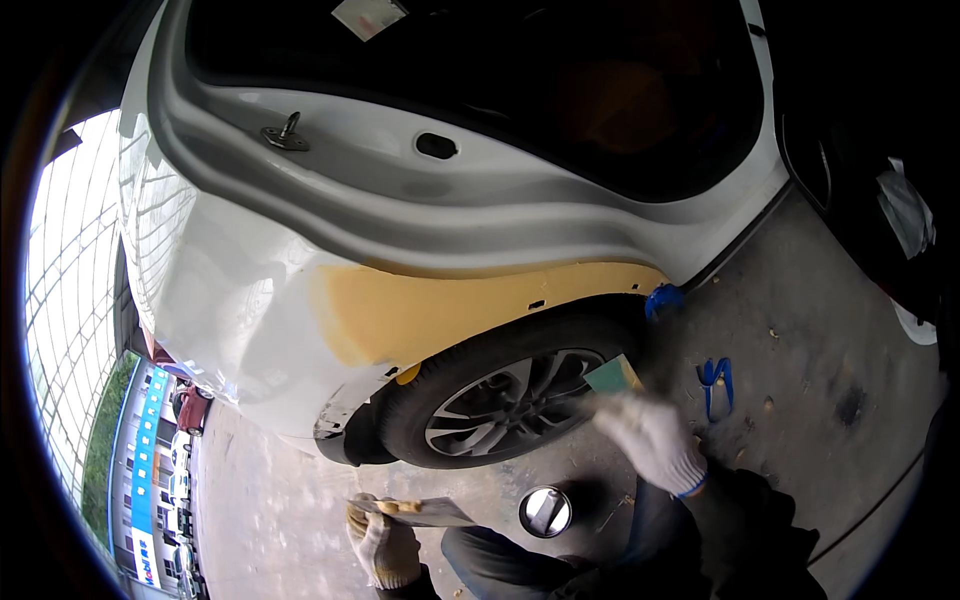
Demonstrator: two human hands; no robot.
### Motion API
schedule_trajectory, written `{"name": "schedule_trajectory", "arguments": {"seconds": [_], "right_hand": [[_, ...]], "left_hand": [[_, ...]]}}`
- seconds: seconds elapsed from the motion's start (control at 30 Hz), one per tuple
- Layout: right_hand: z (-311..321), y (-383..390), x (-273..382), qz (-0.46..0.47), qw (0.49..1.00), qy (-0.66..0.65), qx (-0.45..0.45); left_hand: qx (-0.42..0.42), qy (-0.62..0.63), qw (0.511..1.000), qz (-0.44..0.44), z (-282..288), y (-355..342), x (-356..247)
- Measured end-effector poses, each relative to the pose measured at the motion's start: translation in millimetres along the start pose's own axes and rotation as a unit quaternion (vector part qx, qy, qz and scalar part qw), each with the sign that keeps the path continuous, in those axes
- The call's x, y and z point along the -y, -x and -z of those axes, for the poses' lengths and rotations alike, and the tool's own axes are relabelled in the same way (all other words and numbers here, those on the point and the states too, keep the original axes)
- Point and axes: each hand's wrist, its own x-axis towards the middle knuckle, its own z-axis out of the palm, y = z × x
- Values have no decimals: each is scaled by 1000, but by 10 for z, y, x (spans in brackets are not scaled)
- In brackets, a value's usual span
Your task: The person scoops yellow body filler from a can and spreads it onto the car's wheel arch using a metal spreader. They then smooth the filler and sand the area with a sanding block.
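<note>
My left hand (388,550), in a white knit glove, grips a thin flat putty board (445,513) with yellowish filler on its top. In my right hand (650,438), also gloved and a little blurred, is a green putty spreader (610,375) with yellow filler at its edge. The right hand is beside the car's wheel (510,405), toward its right side. Above the wheel, a wide band of yellow body filler (430,305) covers the arch of the white car panel (240,270). The left hand is lower and left, apart from the car.
A round open can (545,512) stands on the concrete floor between my hands, near my knees. To the right lies a blue strap (714,385). The door opening above shows a metal latch striker (287,134). Parked cars (188,410) stand outside at far left.
</note>
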Motion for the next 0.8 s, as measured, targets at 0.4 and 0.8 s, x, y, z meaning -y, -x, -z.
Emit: {"name": "schedule_trajectory", "arguments": {"seconds": [0.4,0.8], "right_hand": [[-534,-1087,-206,236,818,142,-505],[-725,-1078,-112,309,820,214,-431]], "left_hand": [[203,4,973,109,710,-11,146],[243,29,963,114,938,-153,287]]}}
